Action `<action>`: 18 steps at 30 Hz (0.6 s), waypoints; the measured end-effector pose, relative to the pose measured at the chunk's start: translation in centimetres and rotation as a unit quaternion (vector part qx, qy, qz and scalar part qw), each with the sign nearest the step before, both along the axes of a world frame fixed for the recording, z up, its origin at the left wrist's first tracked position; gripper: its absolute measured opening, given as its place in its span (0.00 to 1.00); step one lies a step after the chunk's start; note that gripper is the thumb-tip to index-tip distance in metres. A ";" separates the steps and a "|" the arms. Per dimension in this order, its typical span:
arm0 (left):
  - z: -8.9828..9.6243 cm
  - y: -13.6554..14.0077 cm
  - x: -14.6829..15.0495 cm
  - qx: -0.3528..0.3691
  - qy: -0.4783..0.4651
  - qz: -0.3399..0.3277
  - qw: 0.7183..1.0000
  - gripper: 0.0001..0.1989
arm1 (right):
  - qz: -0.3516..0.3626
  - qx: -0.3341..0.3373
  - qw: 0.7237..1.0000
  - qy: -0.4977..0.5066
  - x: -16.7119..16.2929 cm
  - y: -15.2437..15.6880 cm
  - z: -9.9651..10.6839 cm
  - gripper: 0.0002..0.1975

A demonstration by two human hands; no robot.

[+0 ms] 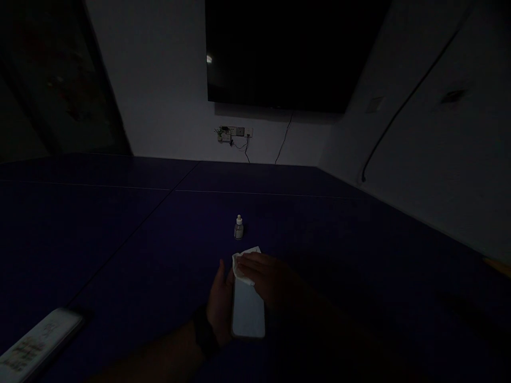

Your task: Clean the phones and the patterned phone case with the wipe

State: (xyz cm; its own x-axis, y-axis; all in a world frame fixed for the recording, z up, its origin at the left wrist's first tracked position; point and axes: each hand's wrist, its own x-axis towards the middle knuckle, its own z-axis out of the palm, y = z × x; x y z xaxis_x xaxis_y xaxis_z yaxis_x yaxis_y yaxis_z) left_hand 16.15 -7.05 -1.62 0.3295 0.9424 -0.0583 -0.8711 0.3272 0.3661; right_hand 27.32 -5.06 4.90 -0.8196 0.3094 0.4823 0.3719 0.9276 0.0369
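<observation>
My left hand (220, 300), with a dark band on the wrist, grips the left edge of a smartphone (248, 314). The phone's pale, bright face is turned up toward me. Across its upper end my right hand (265, 274) presses a white tissue (242, 274), fingers bent over it. Part of the tissue sticks out past the phone's top edge. Just beyond the phone, a small bottle (238, 230) with a white dropper-like cap stands upright on the dark blue table (159, 250).
At the lower left lies a white tissue pack (38, 340) with printing on it. A large dark television (287, 53) hangs on the far wall, above sockets (235, 132) with cables. A yellow object (497, 266) shows at the right edge. The room is very dim.
</observation>
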 end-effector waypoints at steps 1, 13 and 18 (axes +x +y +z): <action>0.0 0.0 0.2 -0.002 -0.001 0.003 1.000 0.24 | -0.019 0.010 1.000 0.008 -0.2 0.0 -0.3 0.23; 1.7 -1.3 -4.7 -0.024 0.009 -0.041 0.999 0.17 | -0.062 0.024 0.997 0.035 -0.9 -0.4 -1.1 0.22; 2.1 -1.2 -4.3 -0.023 0.010 -0.050 0.998 0.18 | -0.015 -0.022 0.999 -0.031 -0.5 -0.5 -0.1 0.20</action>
State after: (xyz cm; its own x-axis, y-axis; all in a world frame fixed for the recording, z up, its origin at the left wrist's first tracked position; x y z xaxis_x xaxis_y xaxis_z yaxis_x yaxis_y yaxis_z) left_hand 11.88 -8.29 0.53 0.4199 0.9010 -0.1086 -0.8259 0.4290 0.3659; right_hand 26.80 -5.59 4.80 -0.8375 0.3536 0.4167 0.3970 0.9176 0.0192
